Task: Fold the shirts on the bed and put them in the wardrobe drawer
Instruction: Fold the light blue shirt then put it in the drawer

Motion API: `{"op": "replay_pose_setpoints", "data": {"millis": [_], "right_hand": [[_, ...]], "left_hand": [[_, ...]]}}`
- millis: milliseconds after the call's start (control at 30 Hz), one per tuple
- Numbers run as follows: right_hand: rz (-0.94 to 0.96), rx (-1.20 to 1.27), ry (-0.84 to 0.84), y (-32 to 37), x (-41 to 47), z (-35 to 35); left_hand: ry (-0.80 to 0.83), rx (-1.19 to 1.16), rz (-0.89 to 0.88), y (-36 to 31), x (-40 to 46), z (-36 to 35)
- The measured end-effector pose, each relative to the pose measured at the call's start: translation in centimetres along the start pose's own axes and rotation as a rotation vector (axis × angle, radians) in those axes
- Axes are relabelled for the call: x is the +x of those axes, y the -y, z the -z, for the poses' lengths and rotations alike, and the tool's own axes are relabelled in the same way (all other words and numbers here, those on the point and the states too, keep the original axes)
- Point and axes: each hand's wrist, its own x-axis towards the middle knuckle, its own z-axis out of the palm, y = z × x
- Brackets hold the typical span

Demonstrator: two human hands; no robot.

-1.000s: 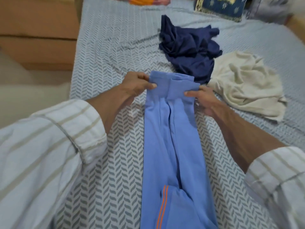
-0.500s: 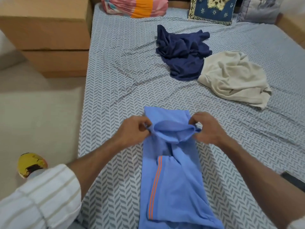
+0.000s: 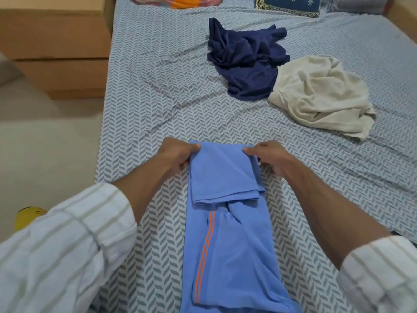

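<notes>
Hands (image 3: 178, 155) apart now; blue shirt (image 3: 222, 177) flattened

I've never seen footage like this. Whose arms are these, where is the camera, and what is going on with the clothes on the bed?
No machine here: a person wears a camera on the head, looking down at their own arms. The left hand and right hand each pinch a far corner of a light blue shirt, its top part doubled back over the rest. It lies on the patterned bed. Beyond, a crumpled navy shirt and a cream shirt lie unfolded, touching each other. A wooden drawer unit stands beside the bed.
</notes>
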Motion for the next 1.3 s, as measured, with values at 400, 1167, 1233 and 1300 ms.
{"op": "replay_pose_setpoints", "data": {"millis": [400,1167,1233,1300], "right_hand": [[0.023,-0.004,0.000,0.3,1.5,-0.5],[0.804,-0.236,-0.001,-3.5,-20.3,5.7],[0.990,-0.298,-0.025,-7.4,-23.5,4.5],[1.106,-0.334,-0.005,-11.8,-25.4,2.8]], "left_hand": [[-0.106,0.129,-0.226,0.7,2.3,-0.2],[0.036,0.618,-1.163,3.2,-19.7,5.7],[0.108,0.706,-1.321,6.9,-22.2,5.8],[0.221,0.843,-1.397,10.5,-23.7,5.4]]}}
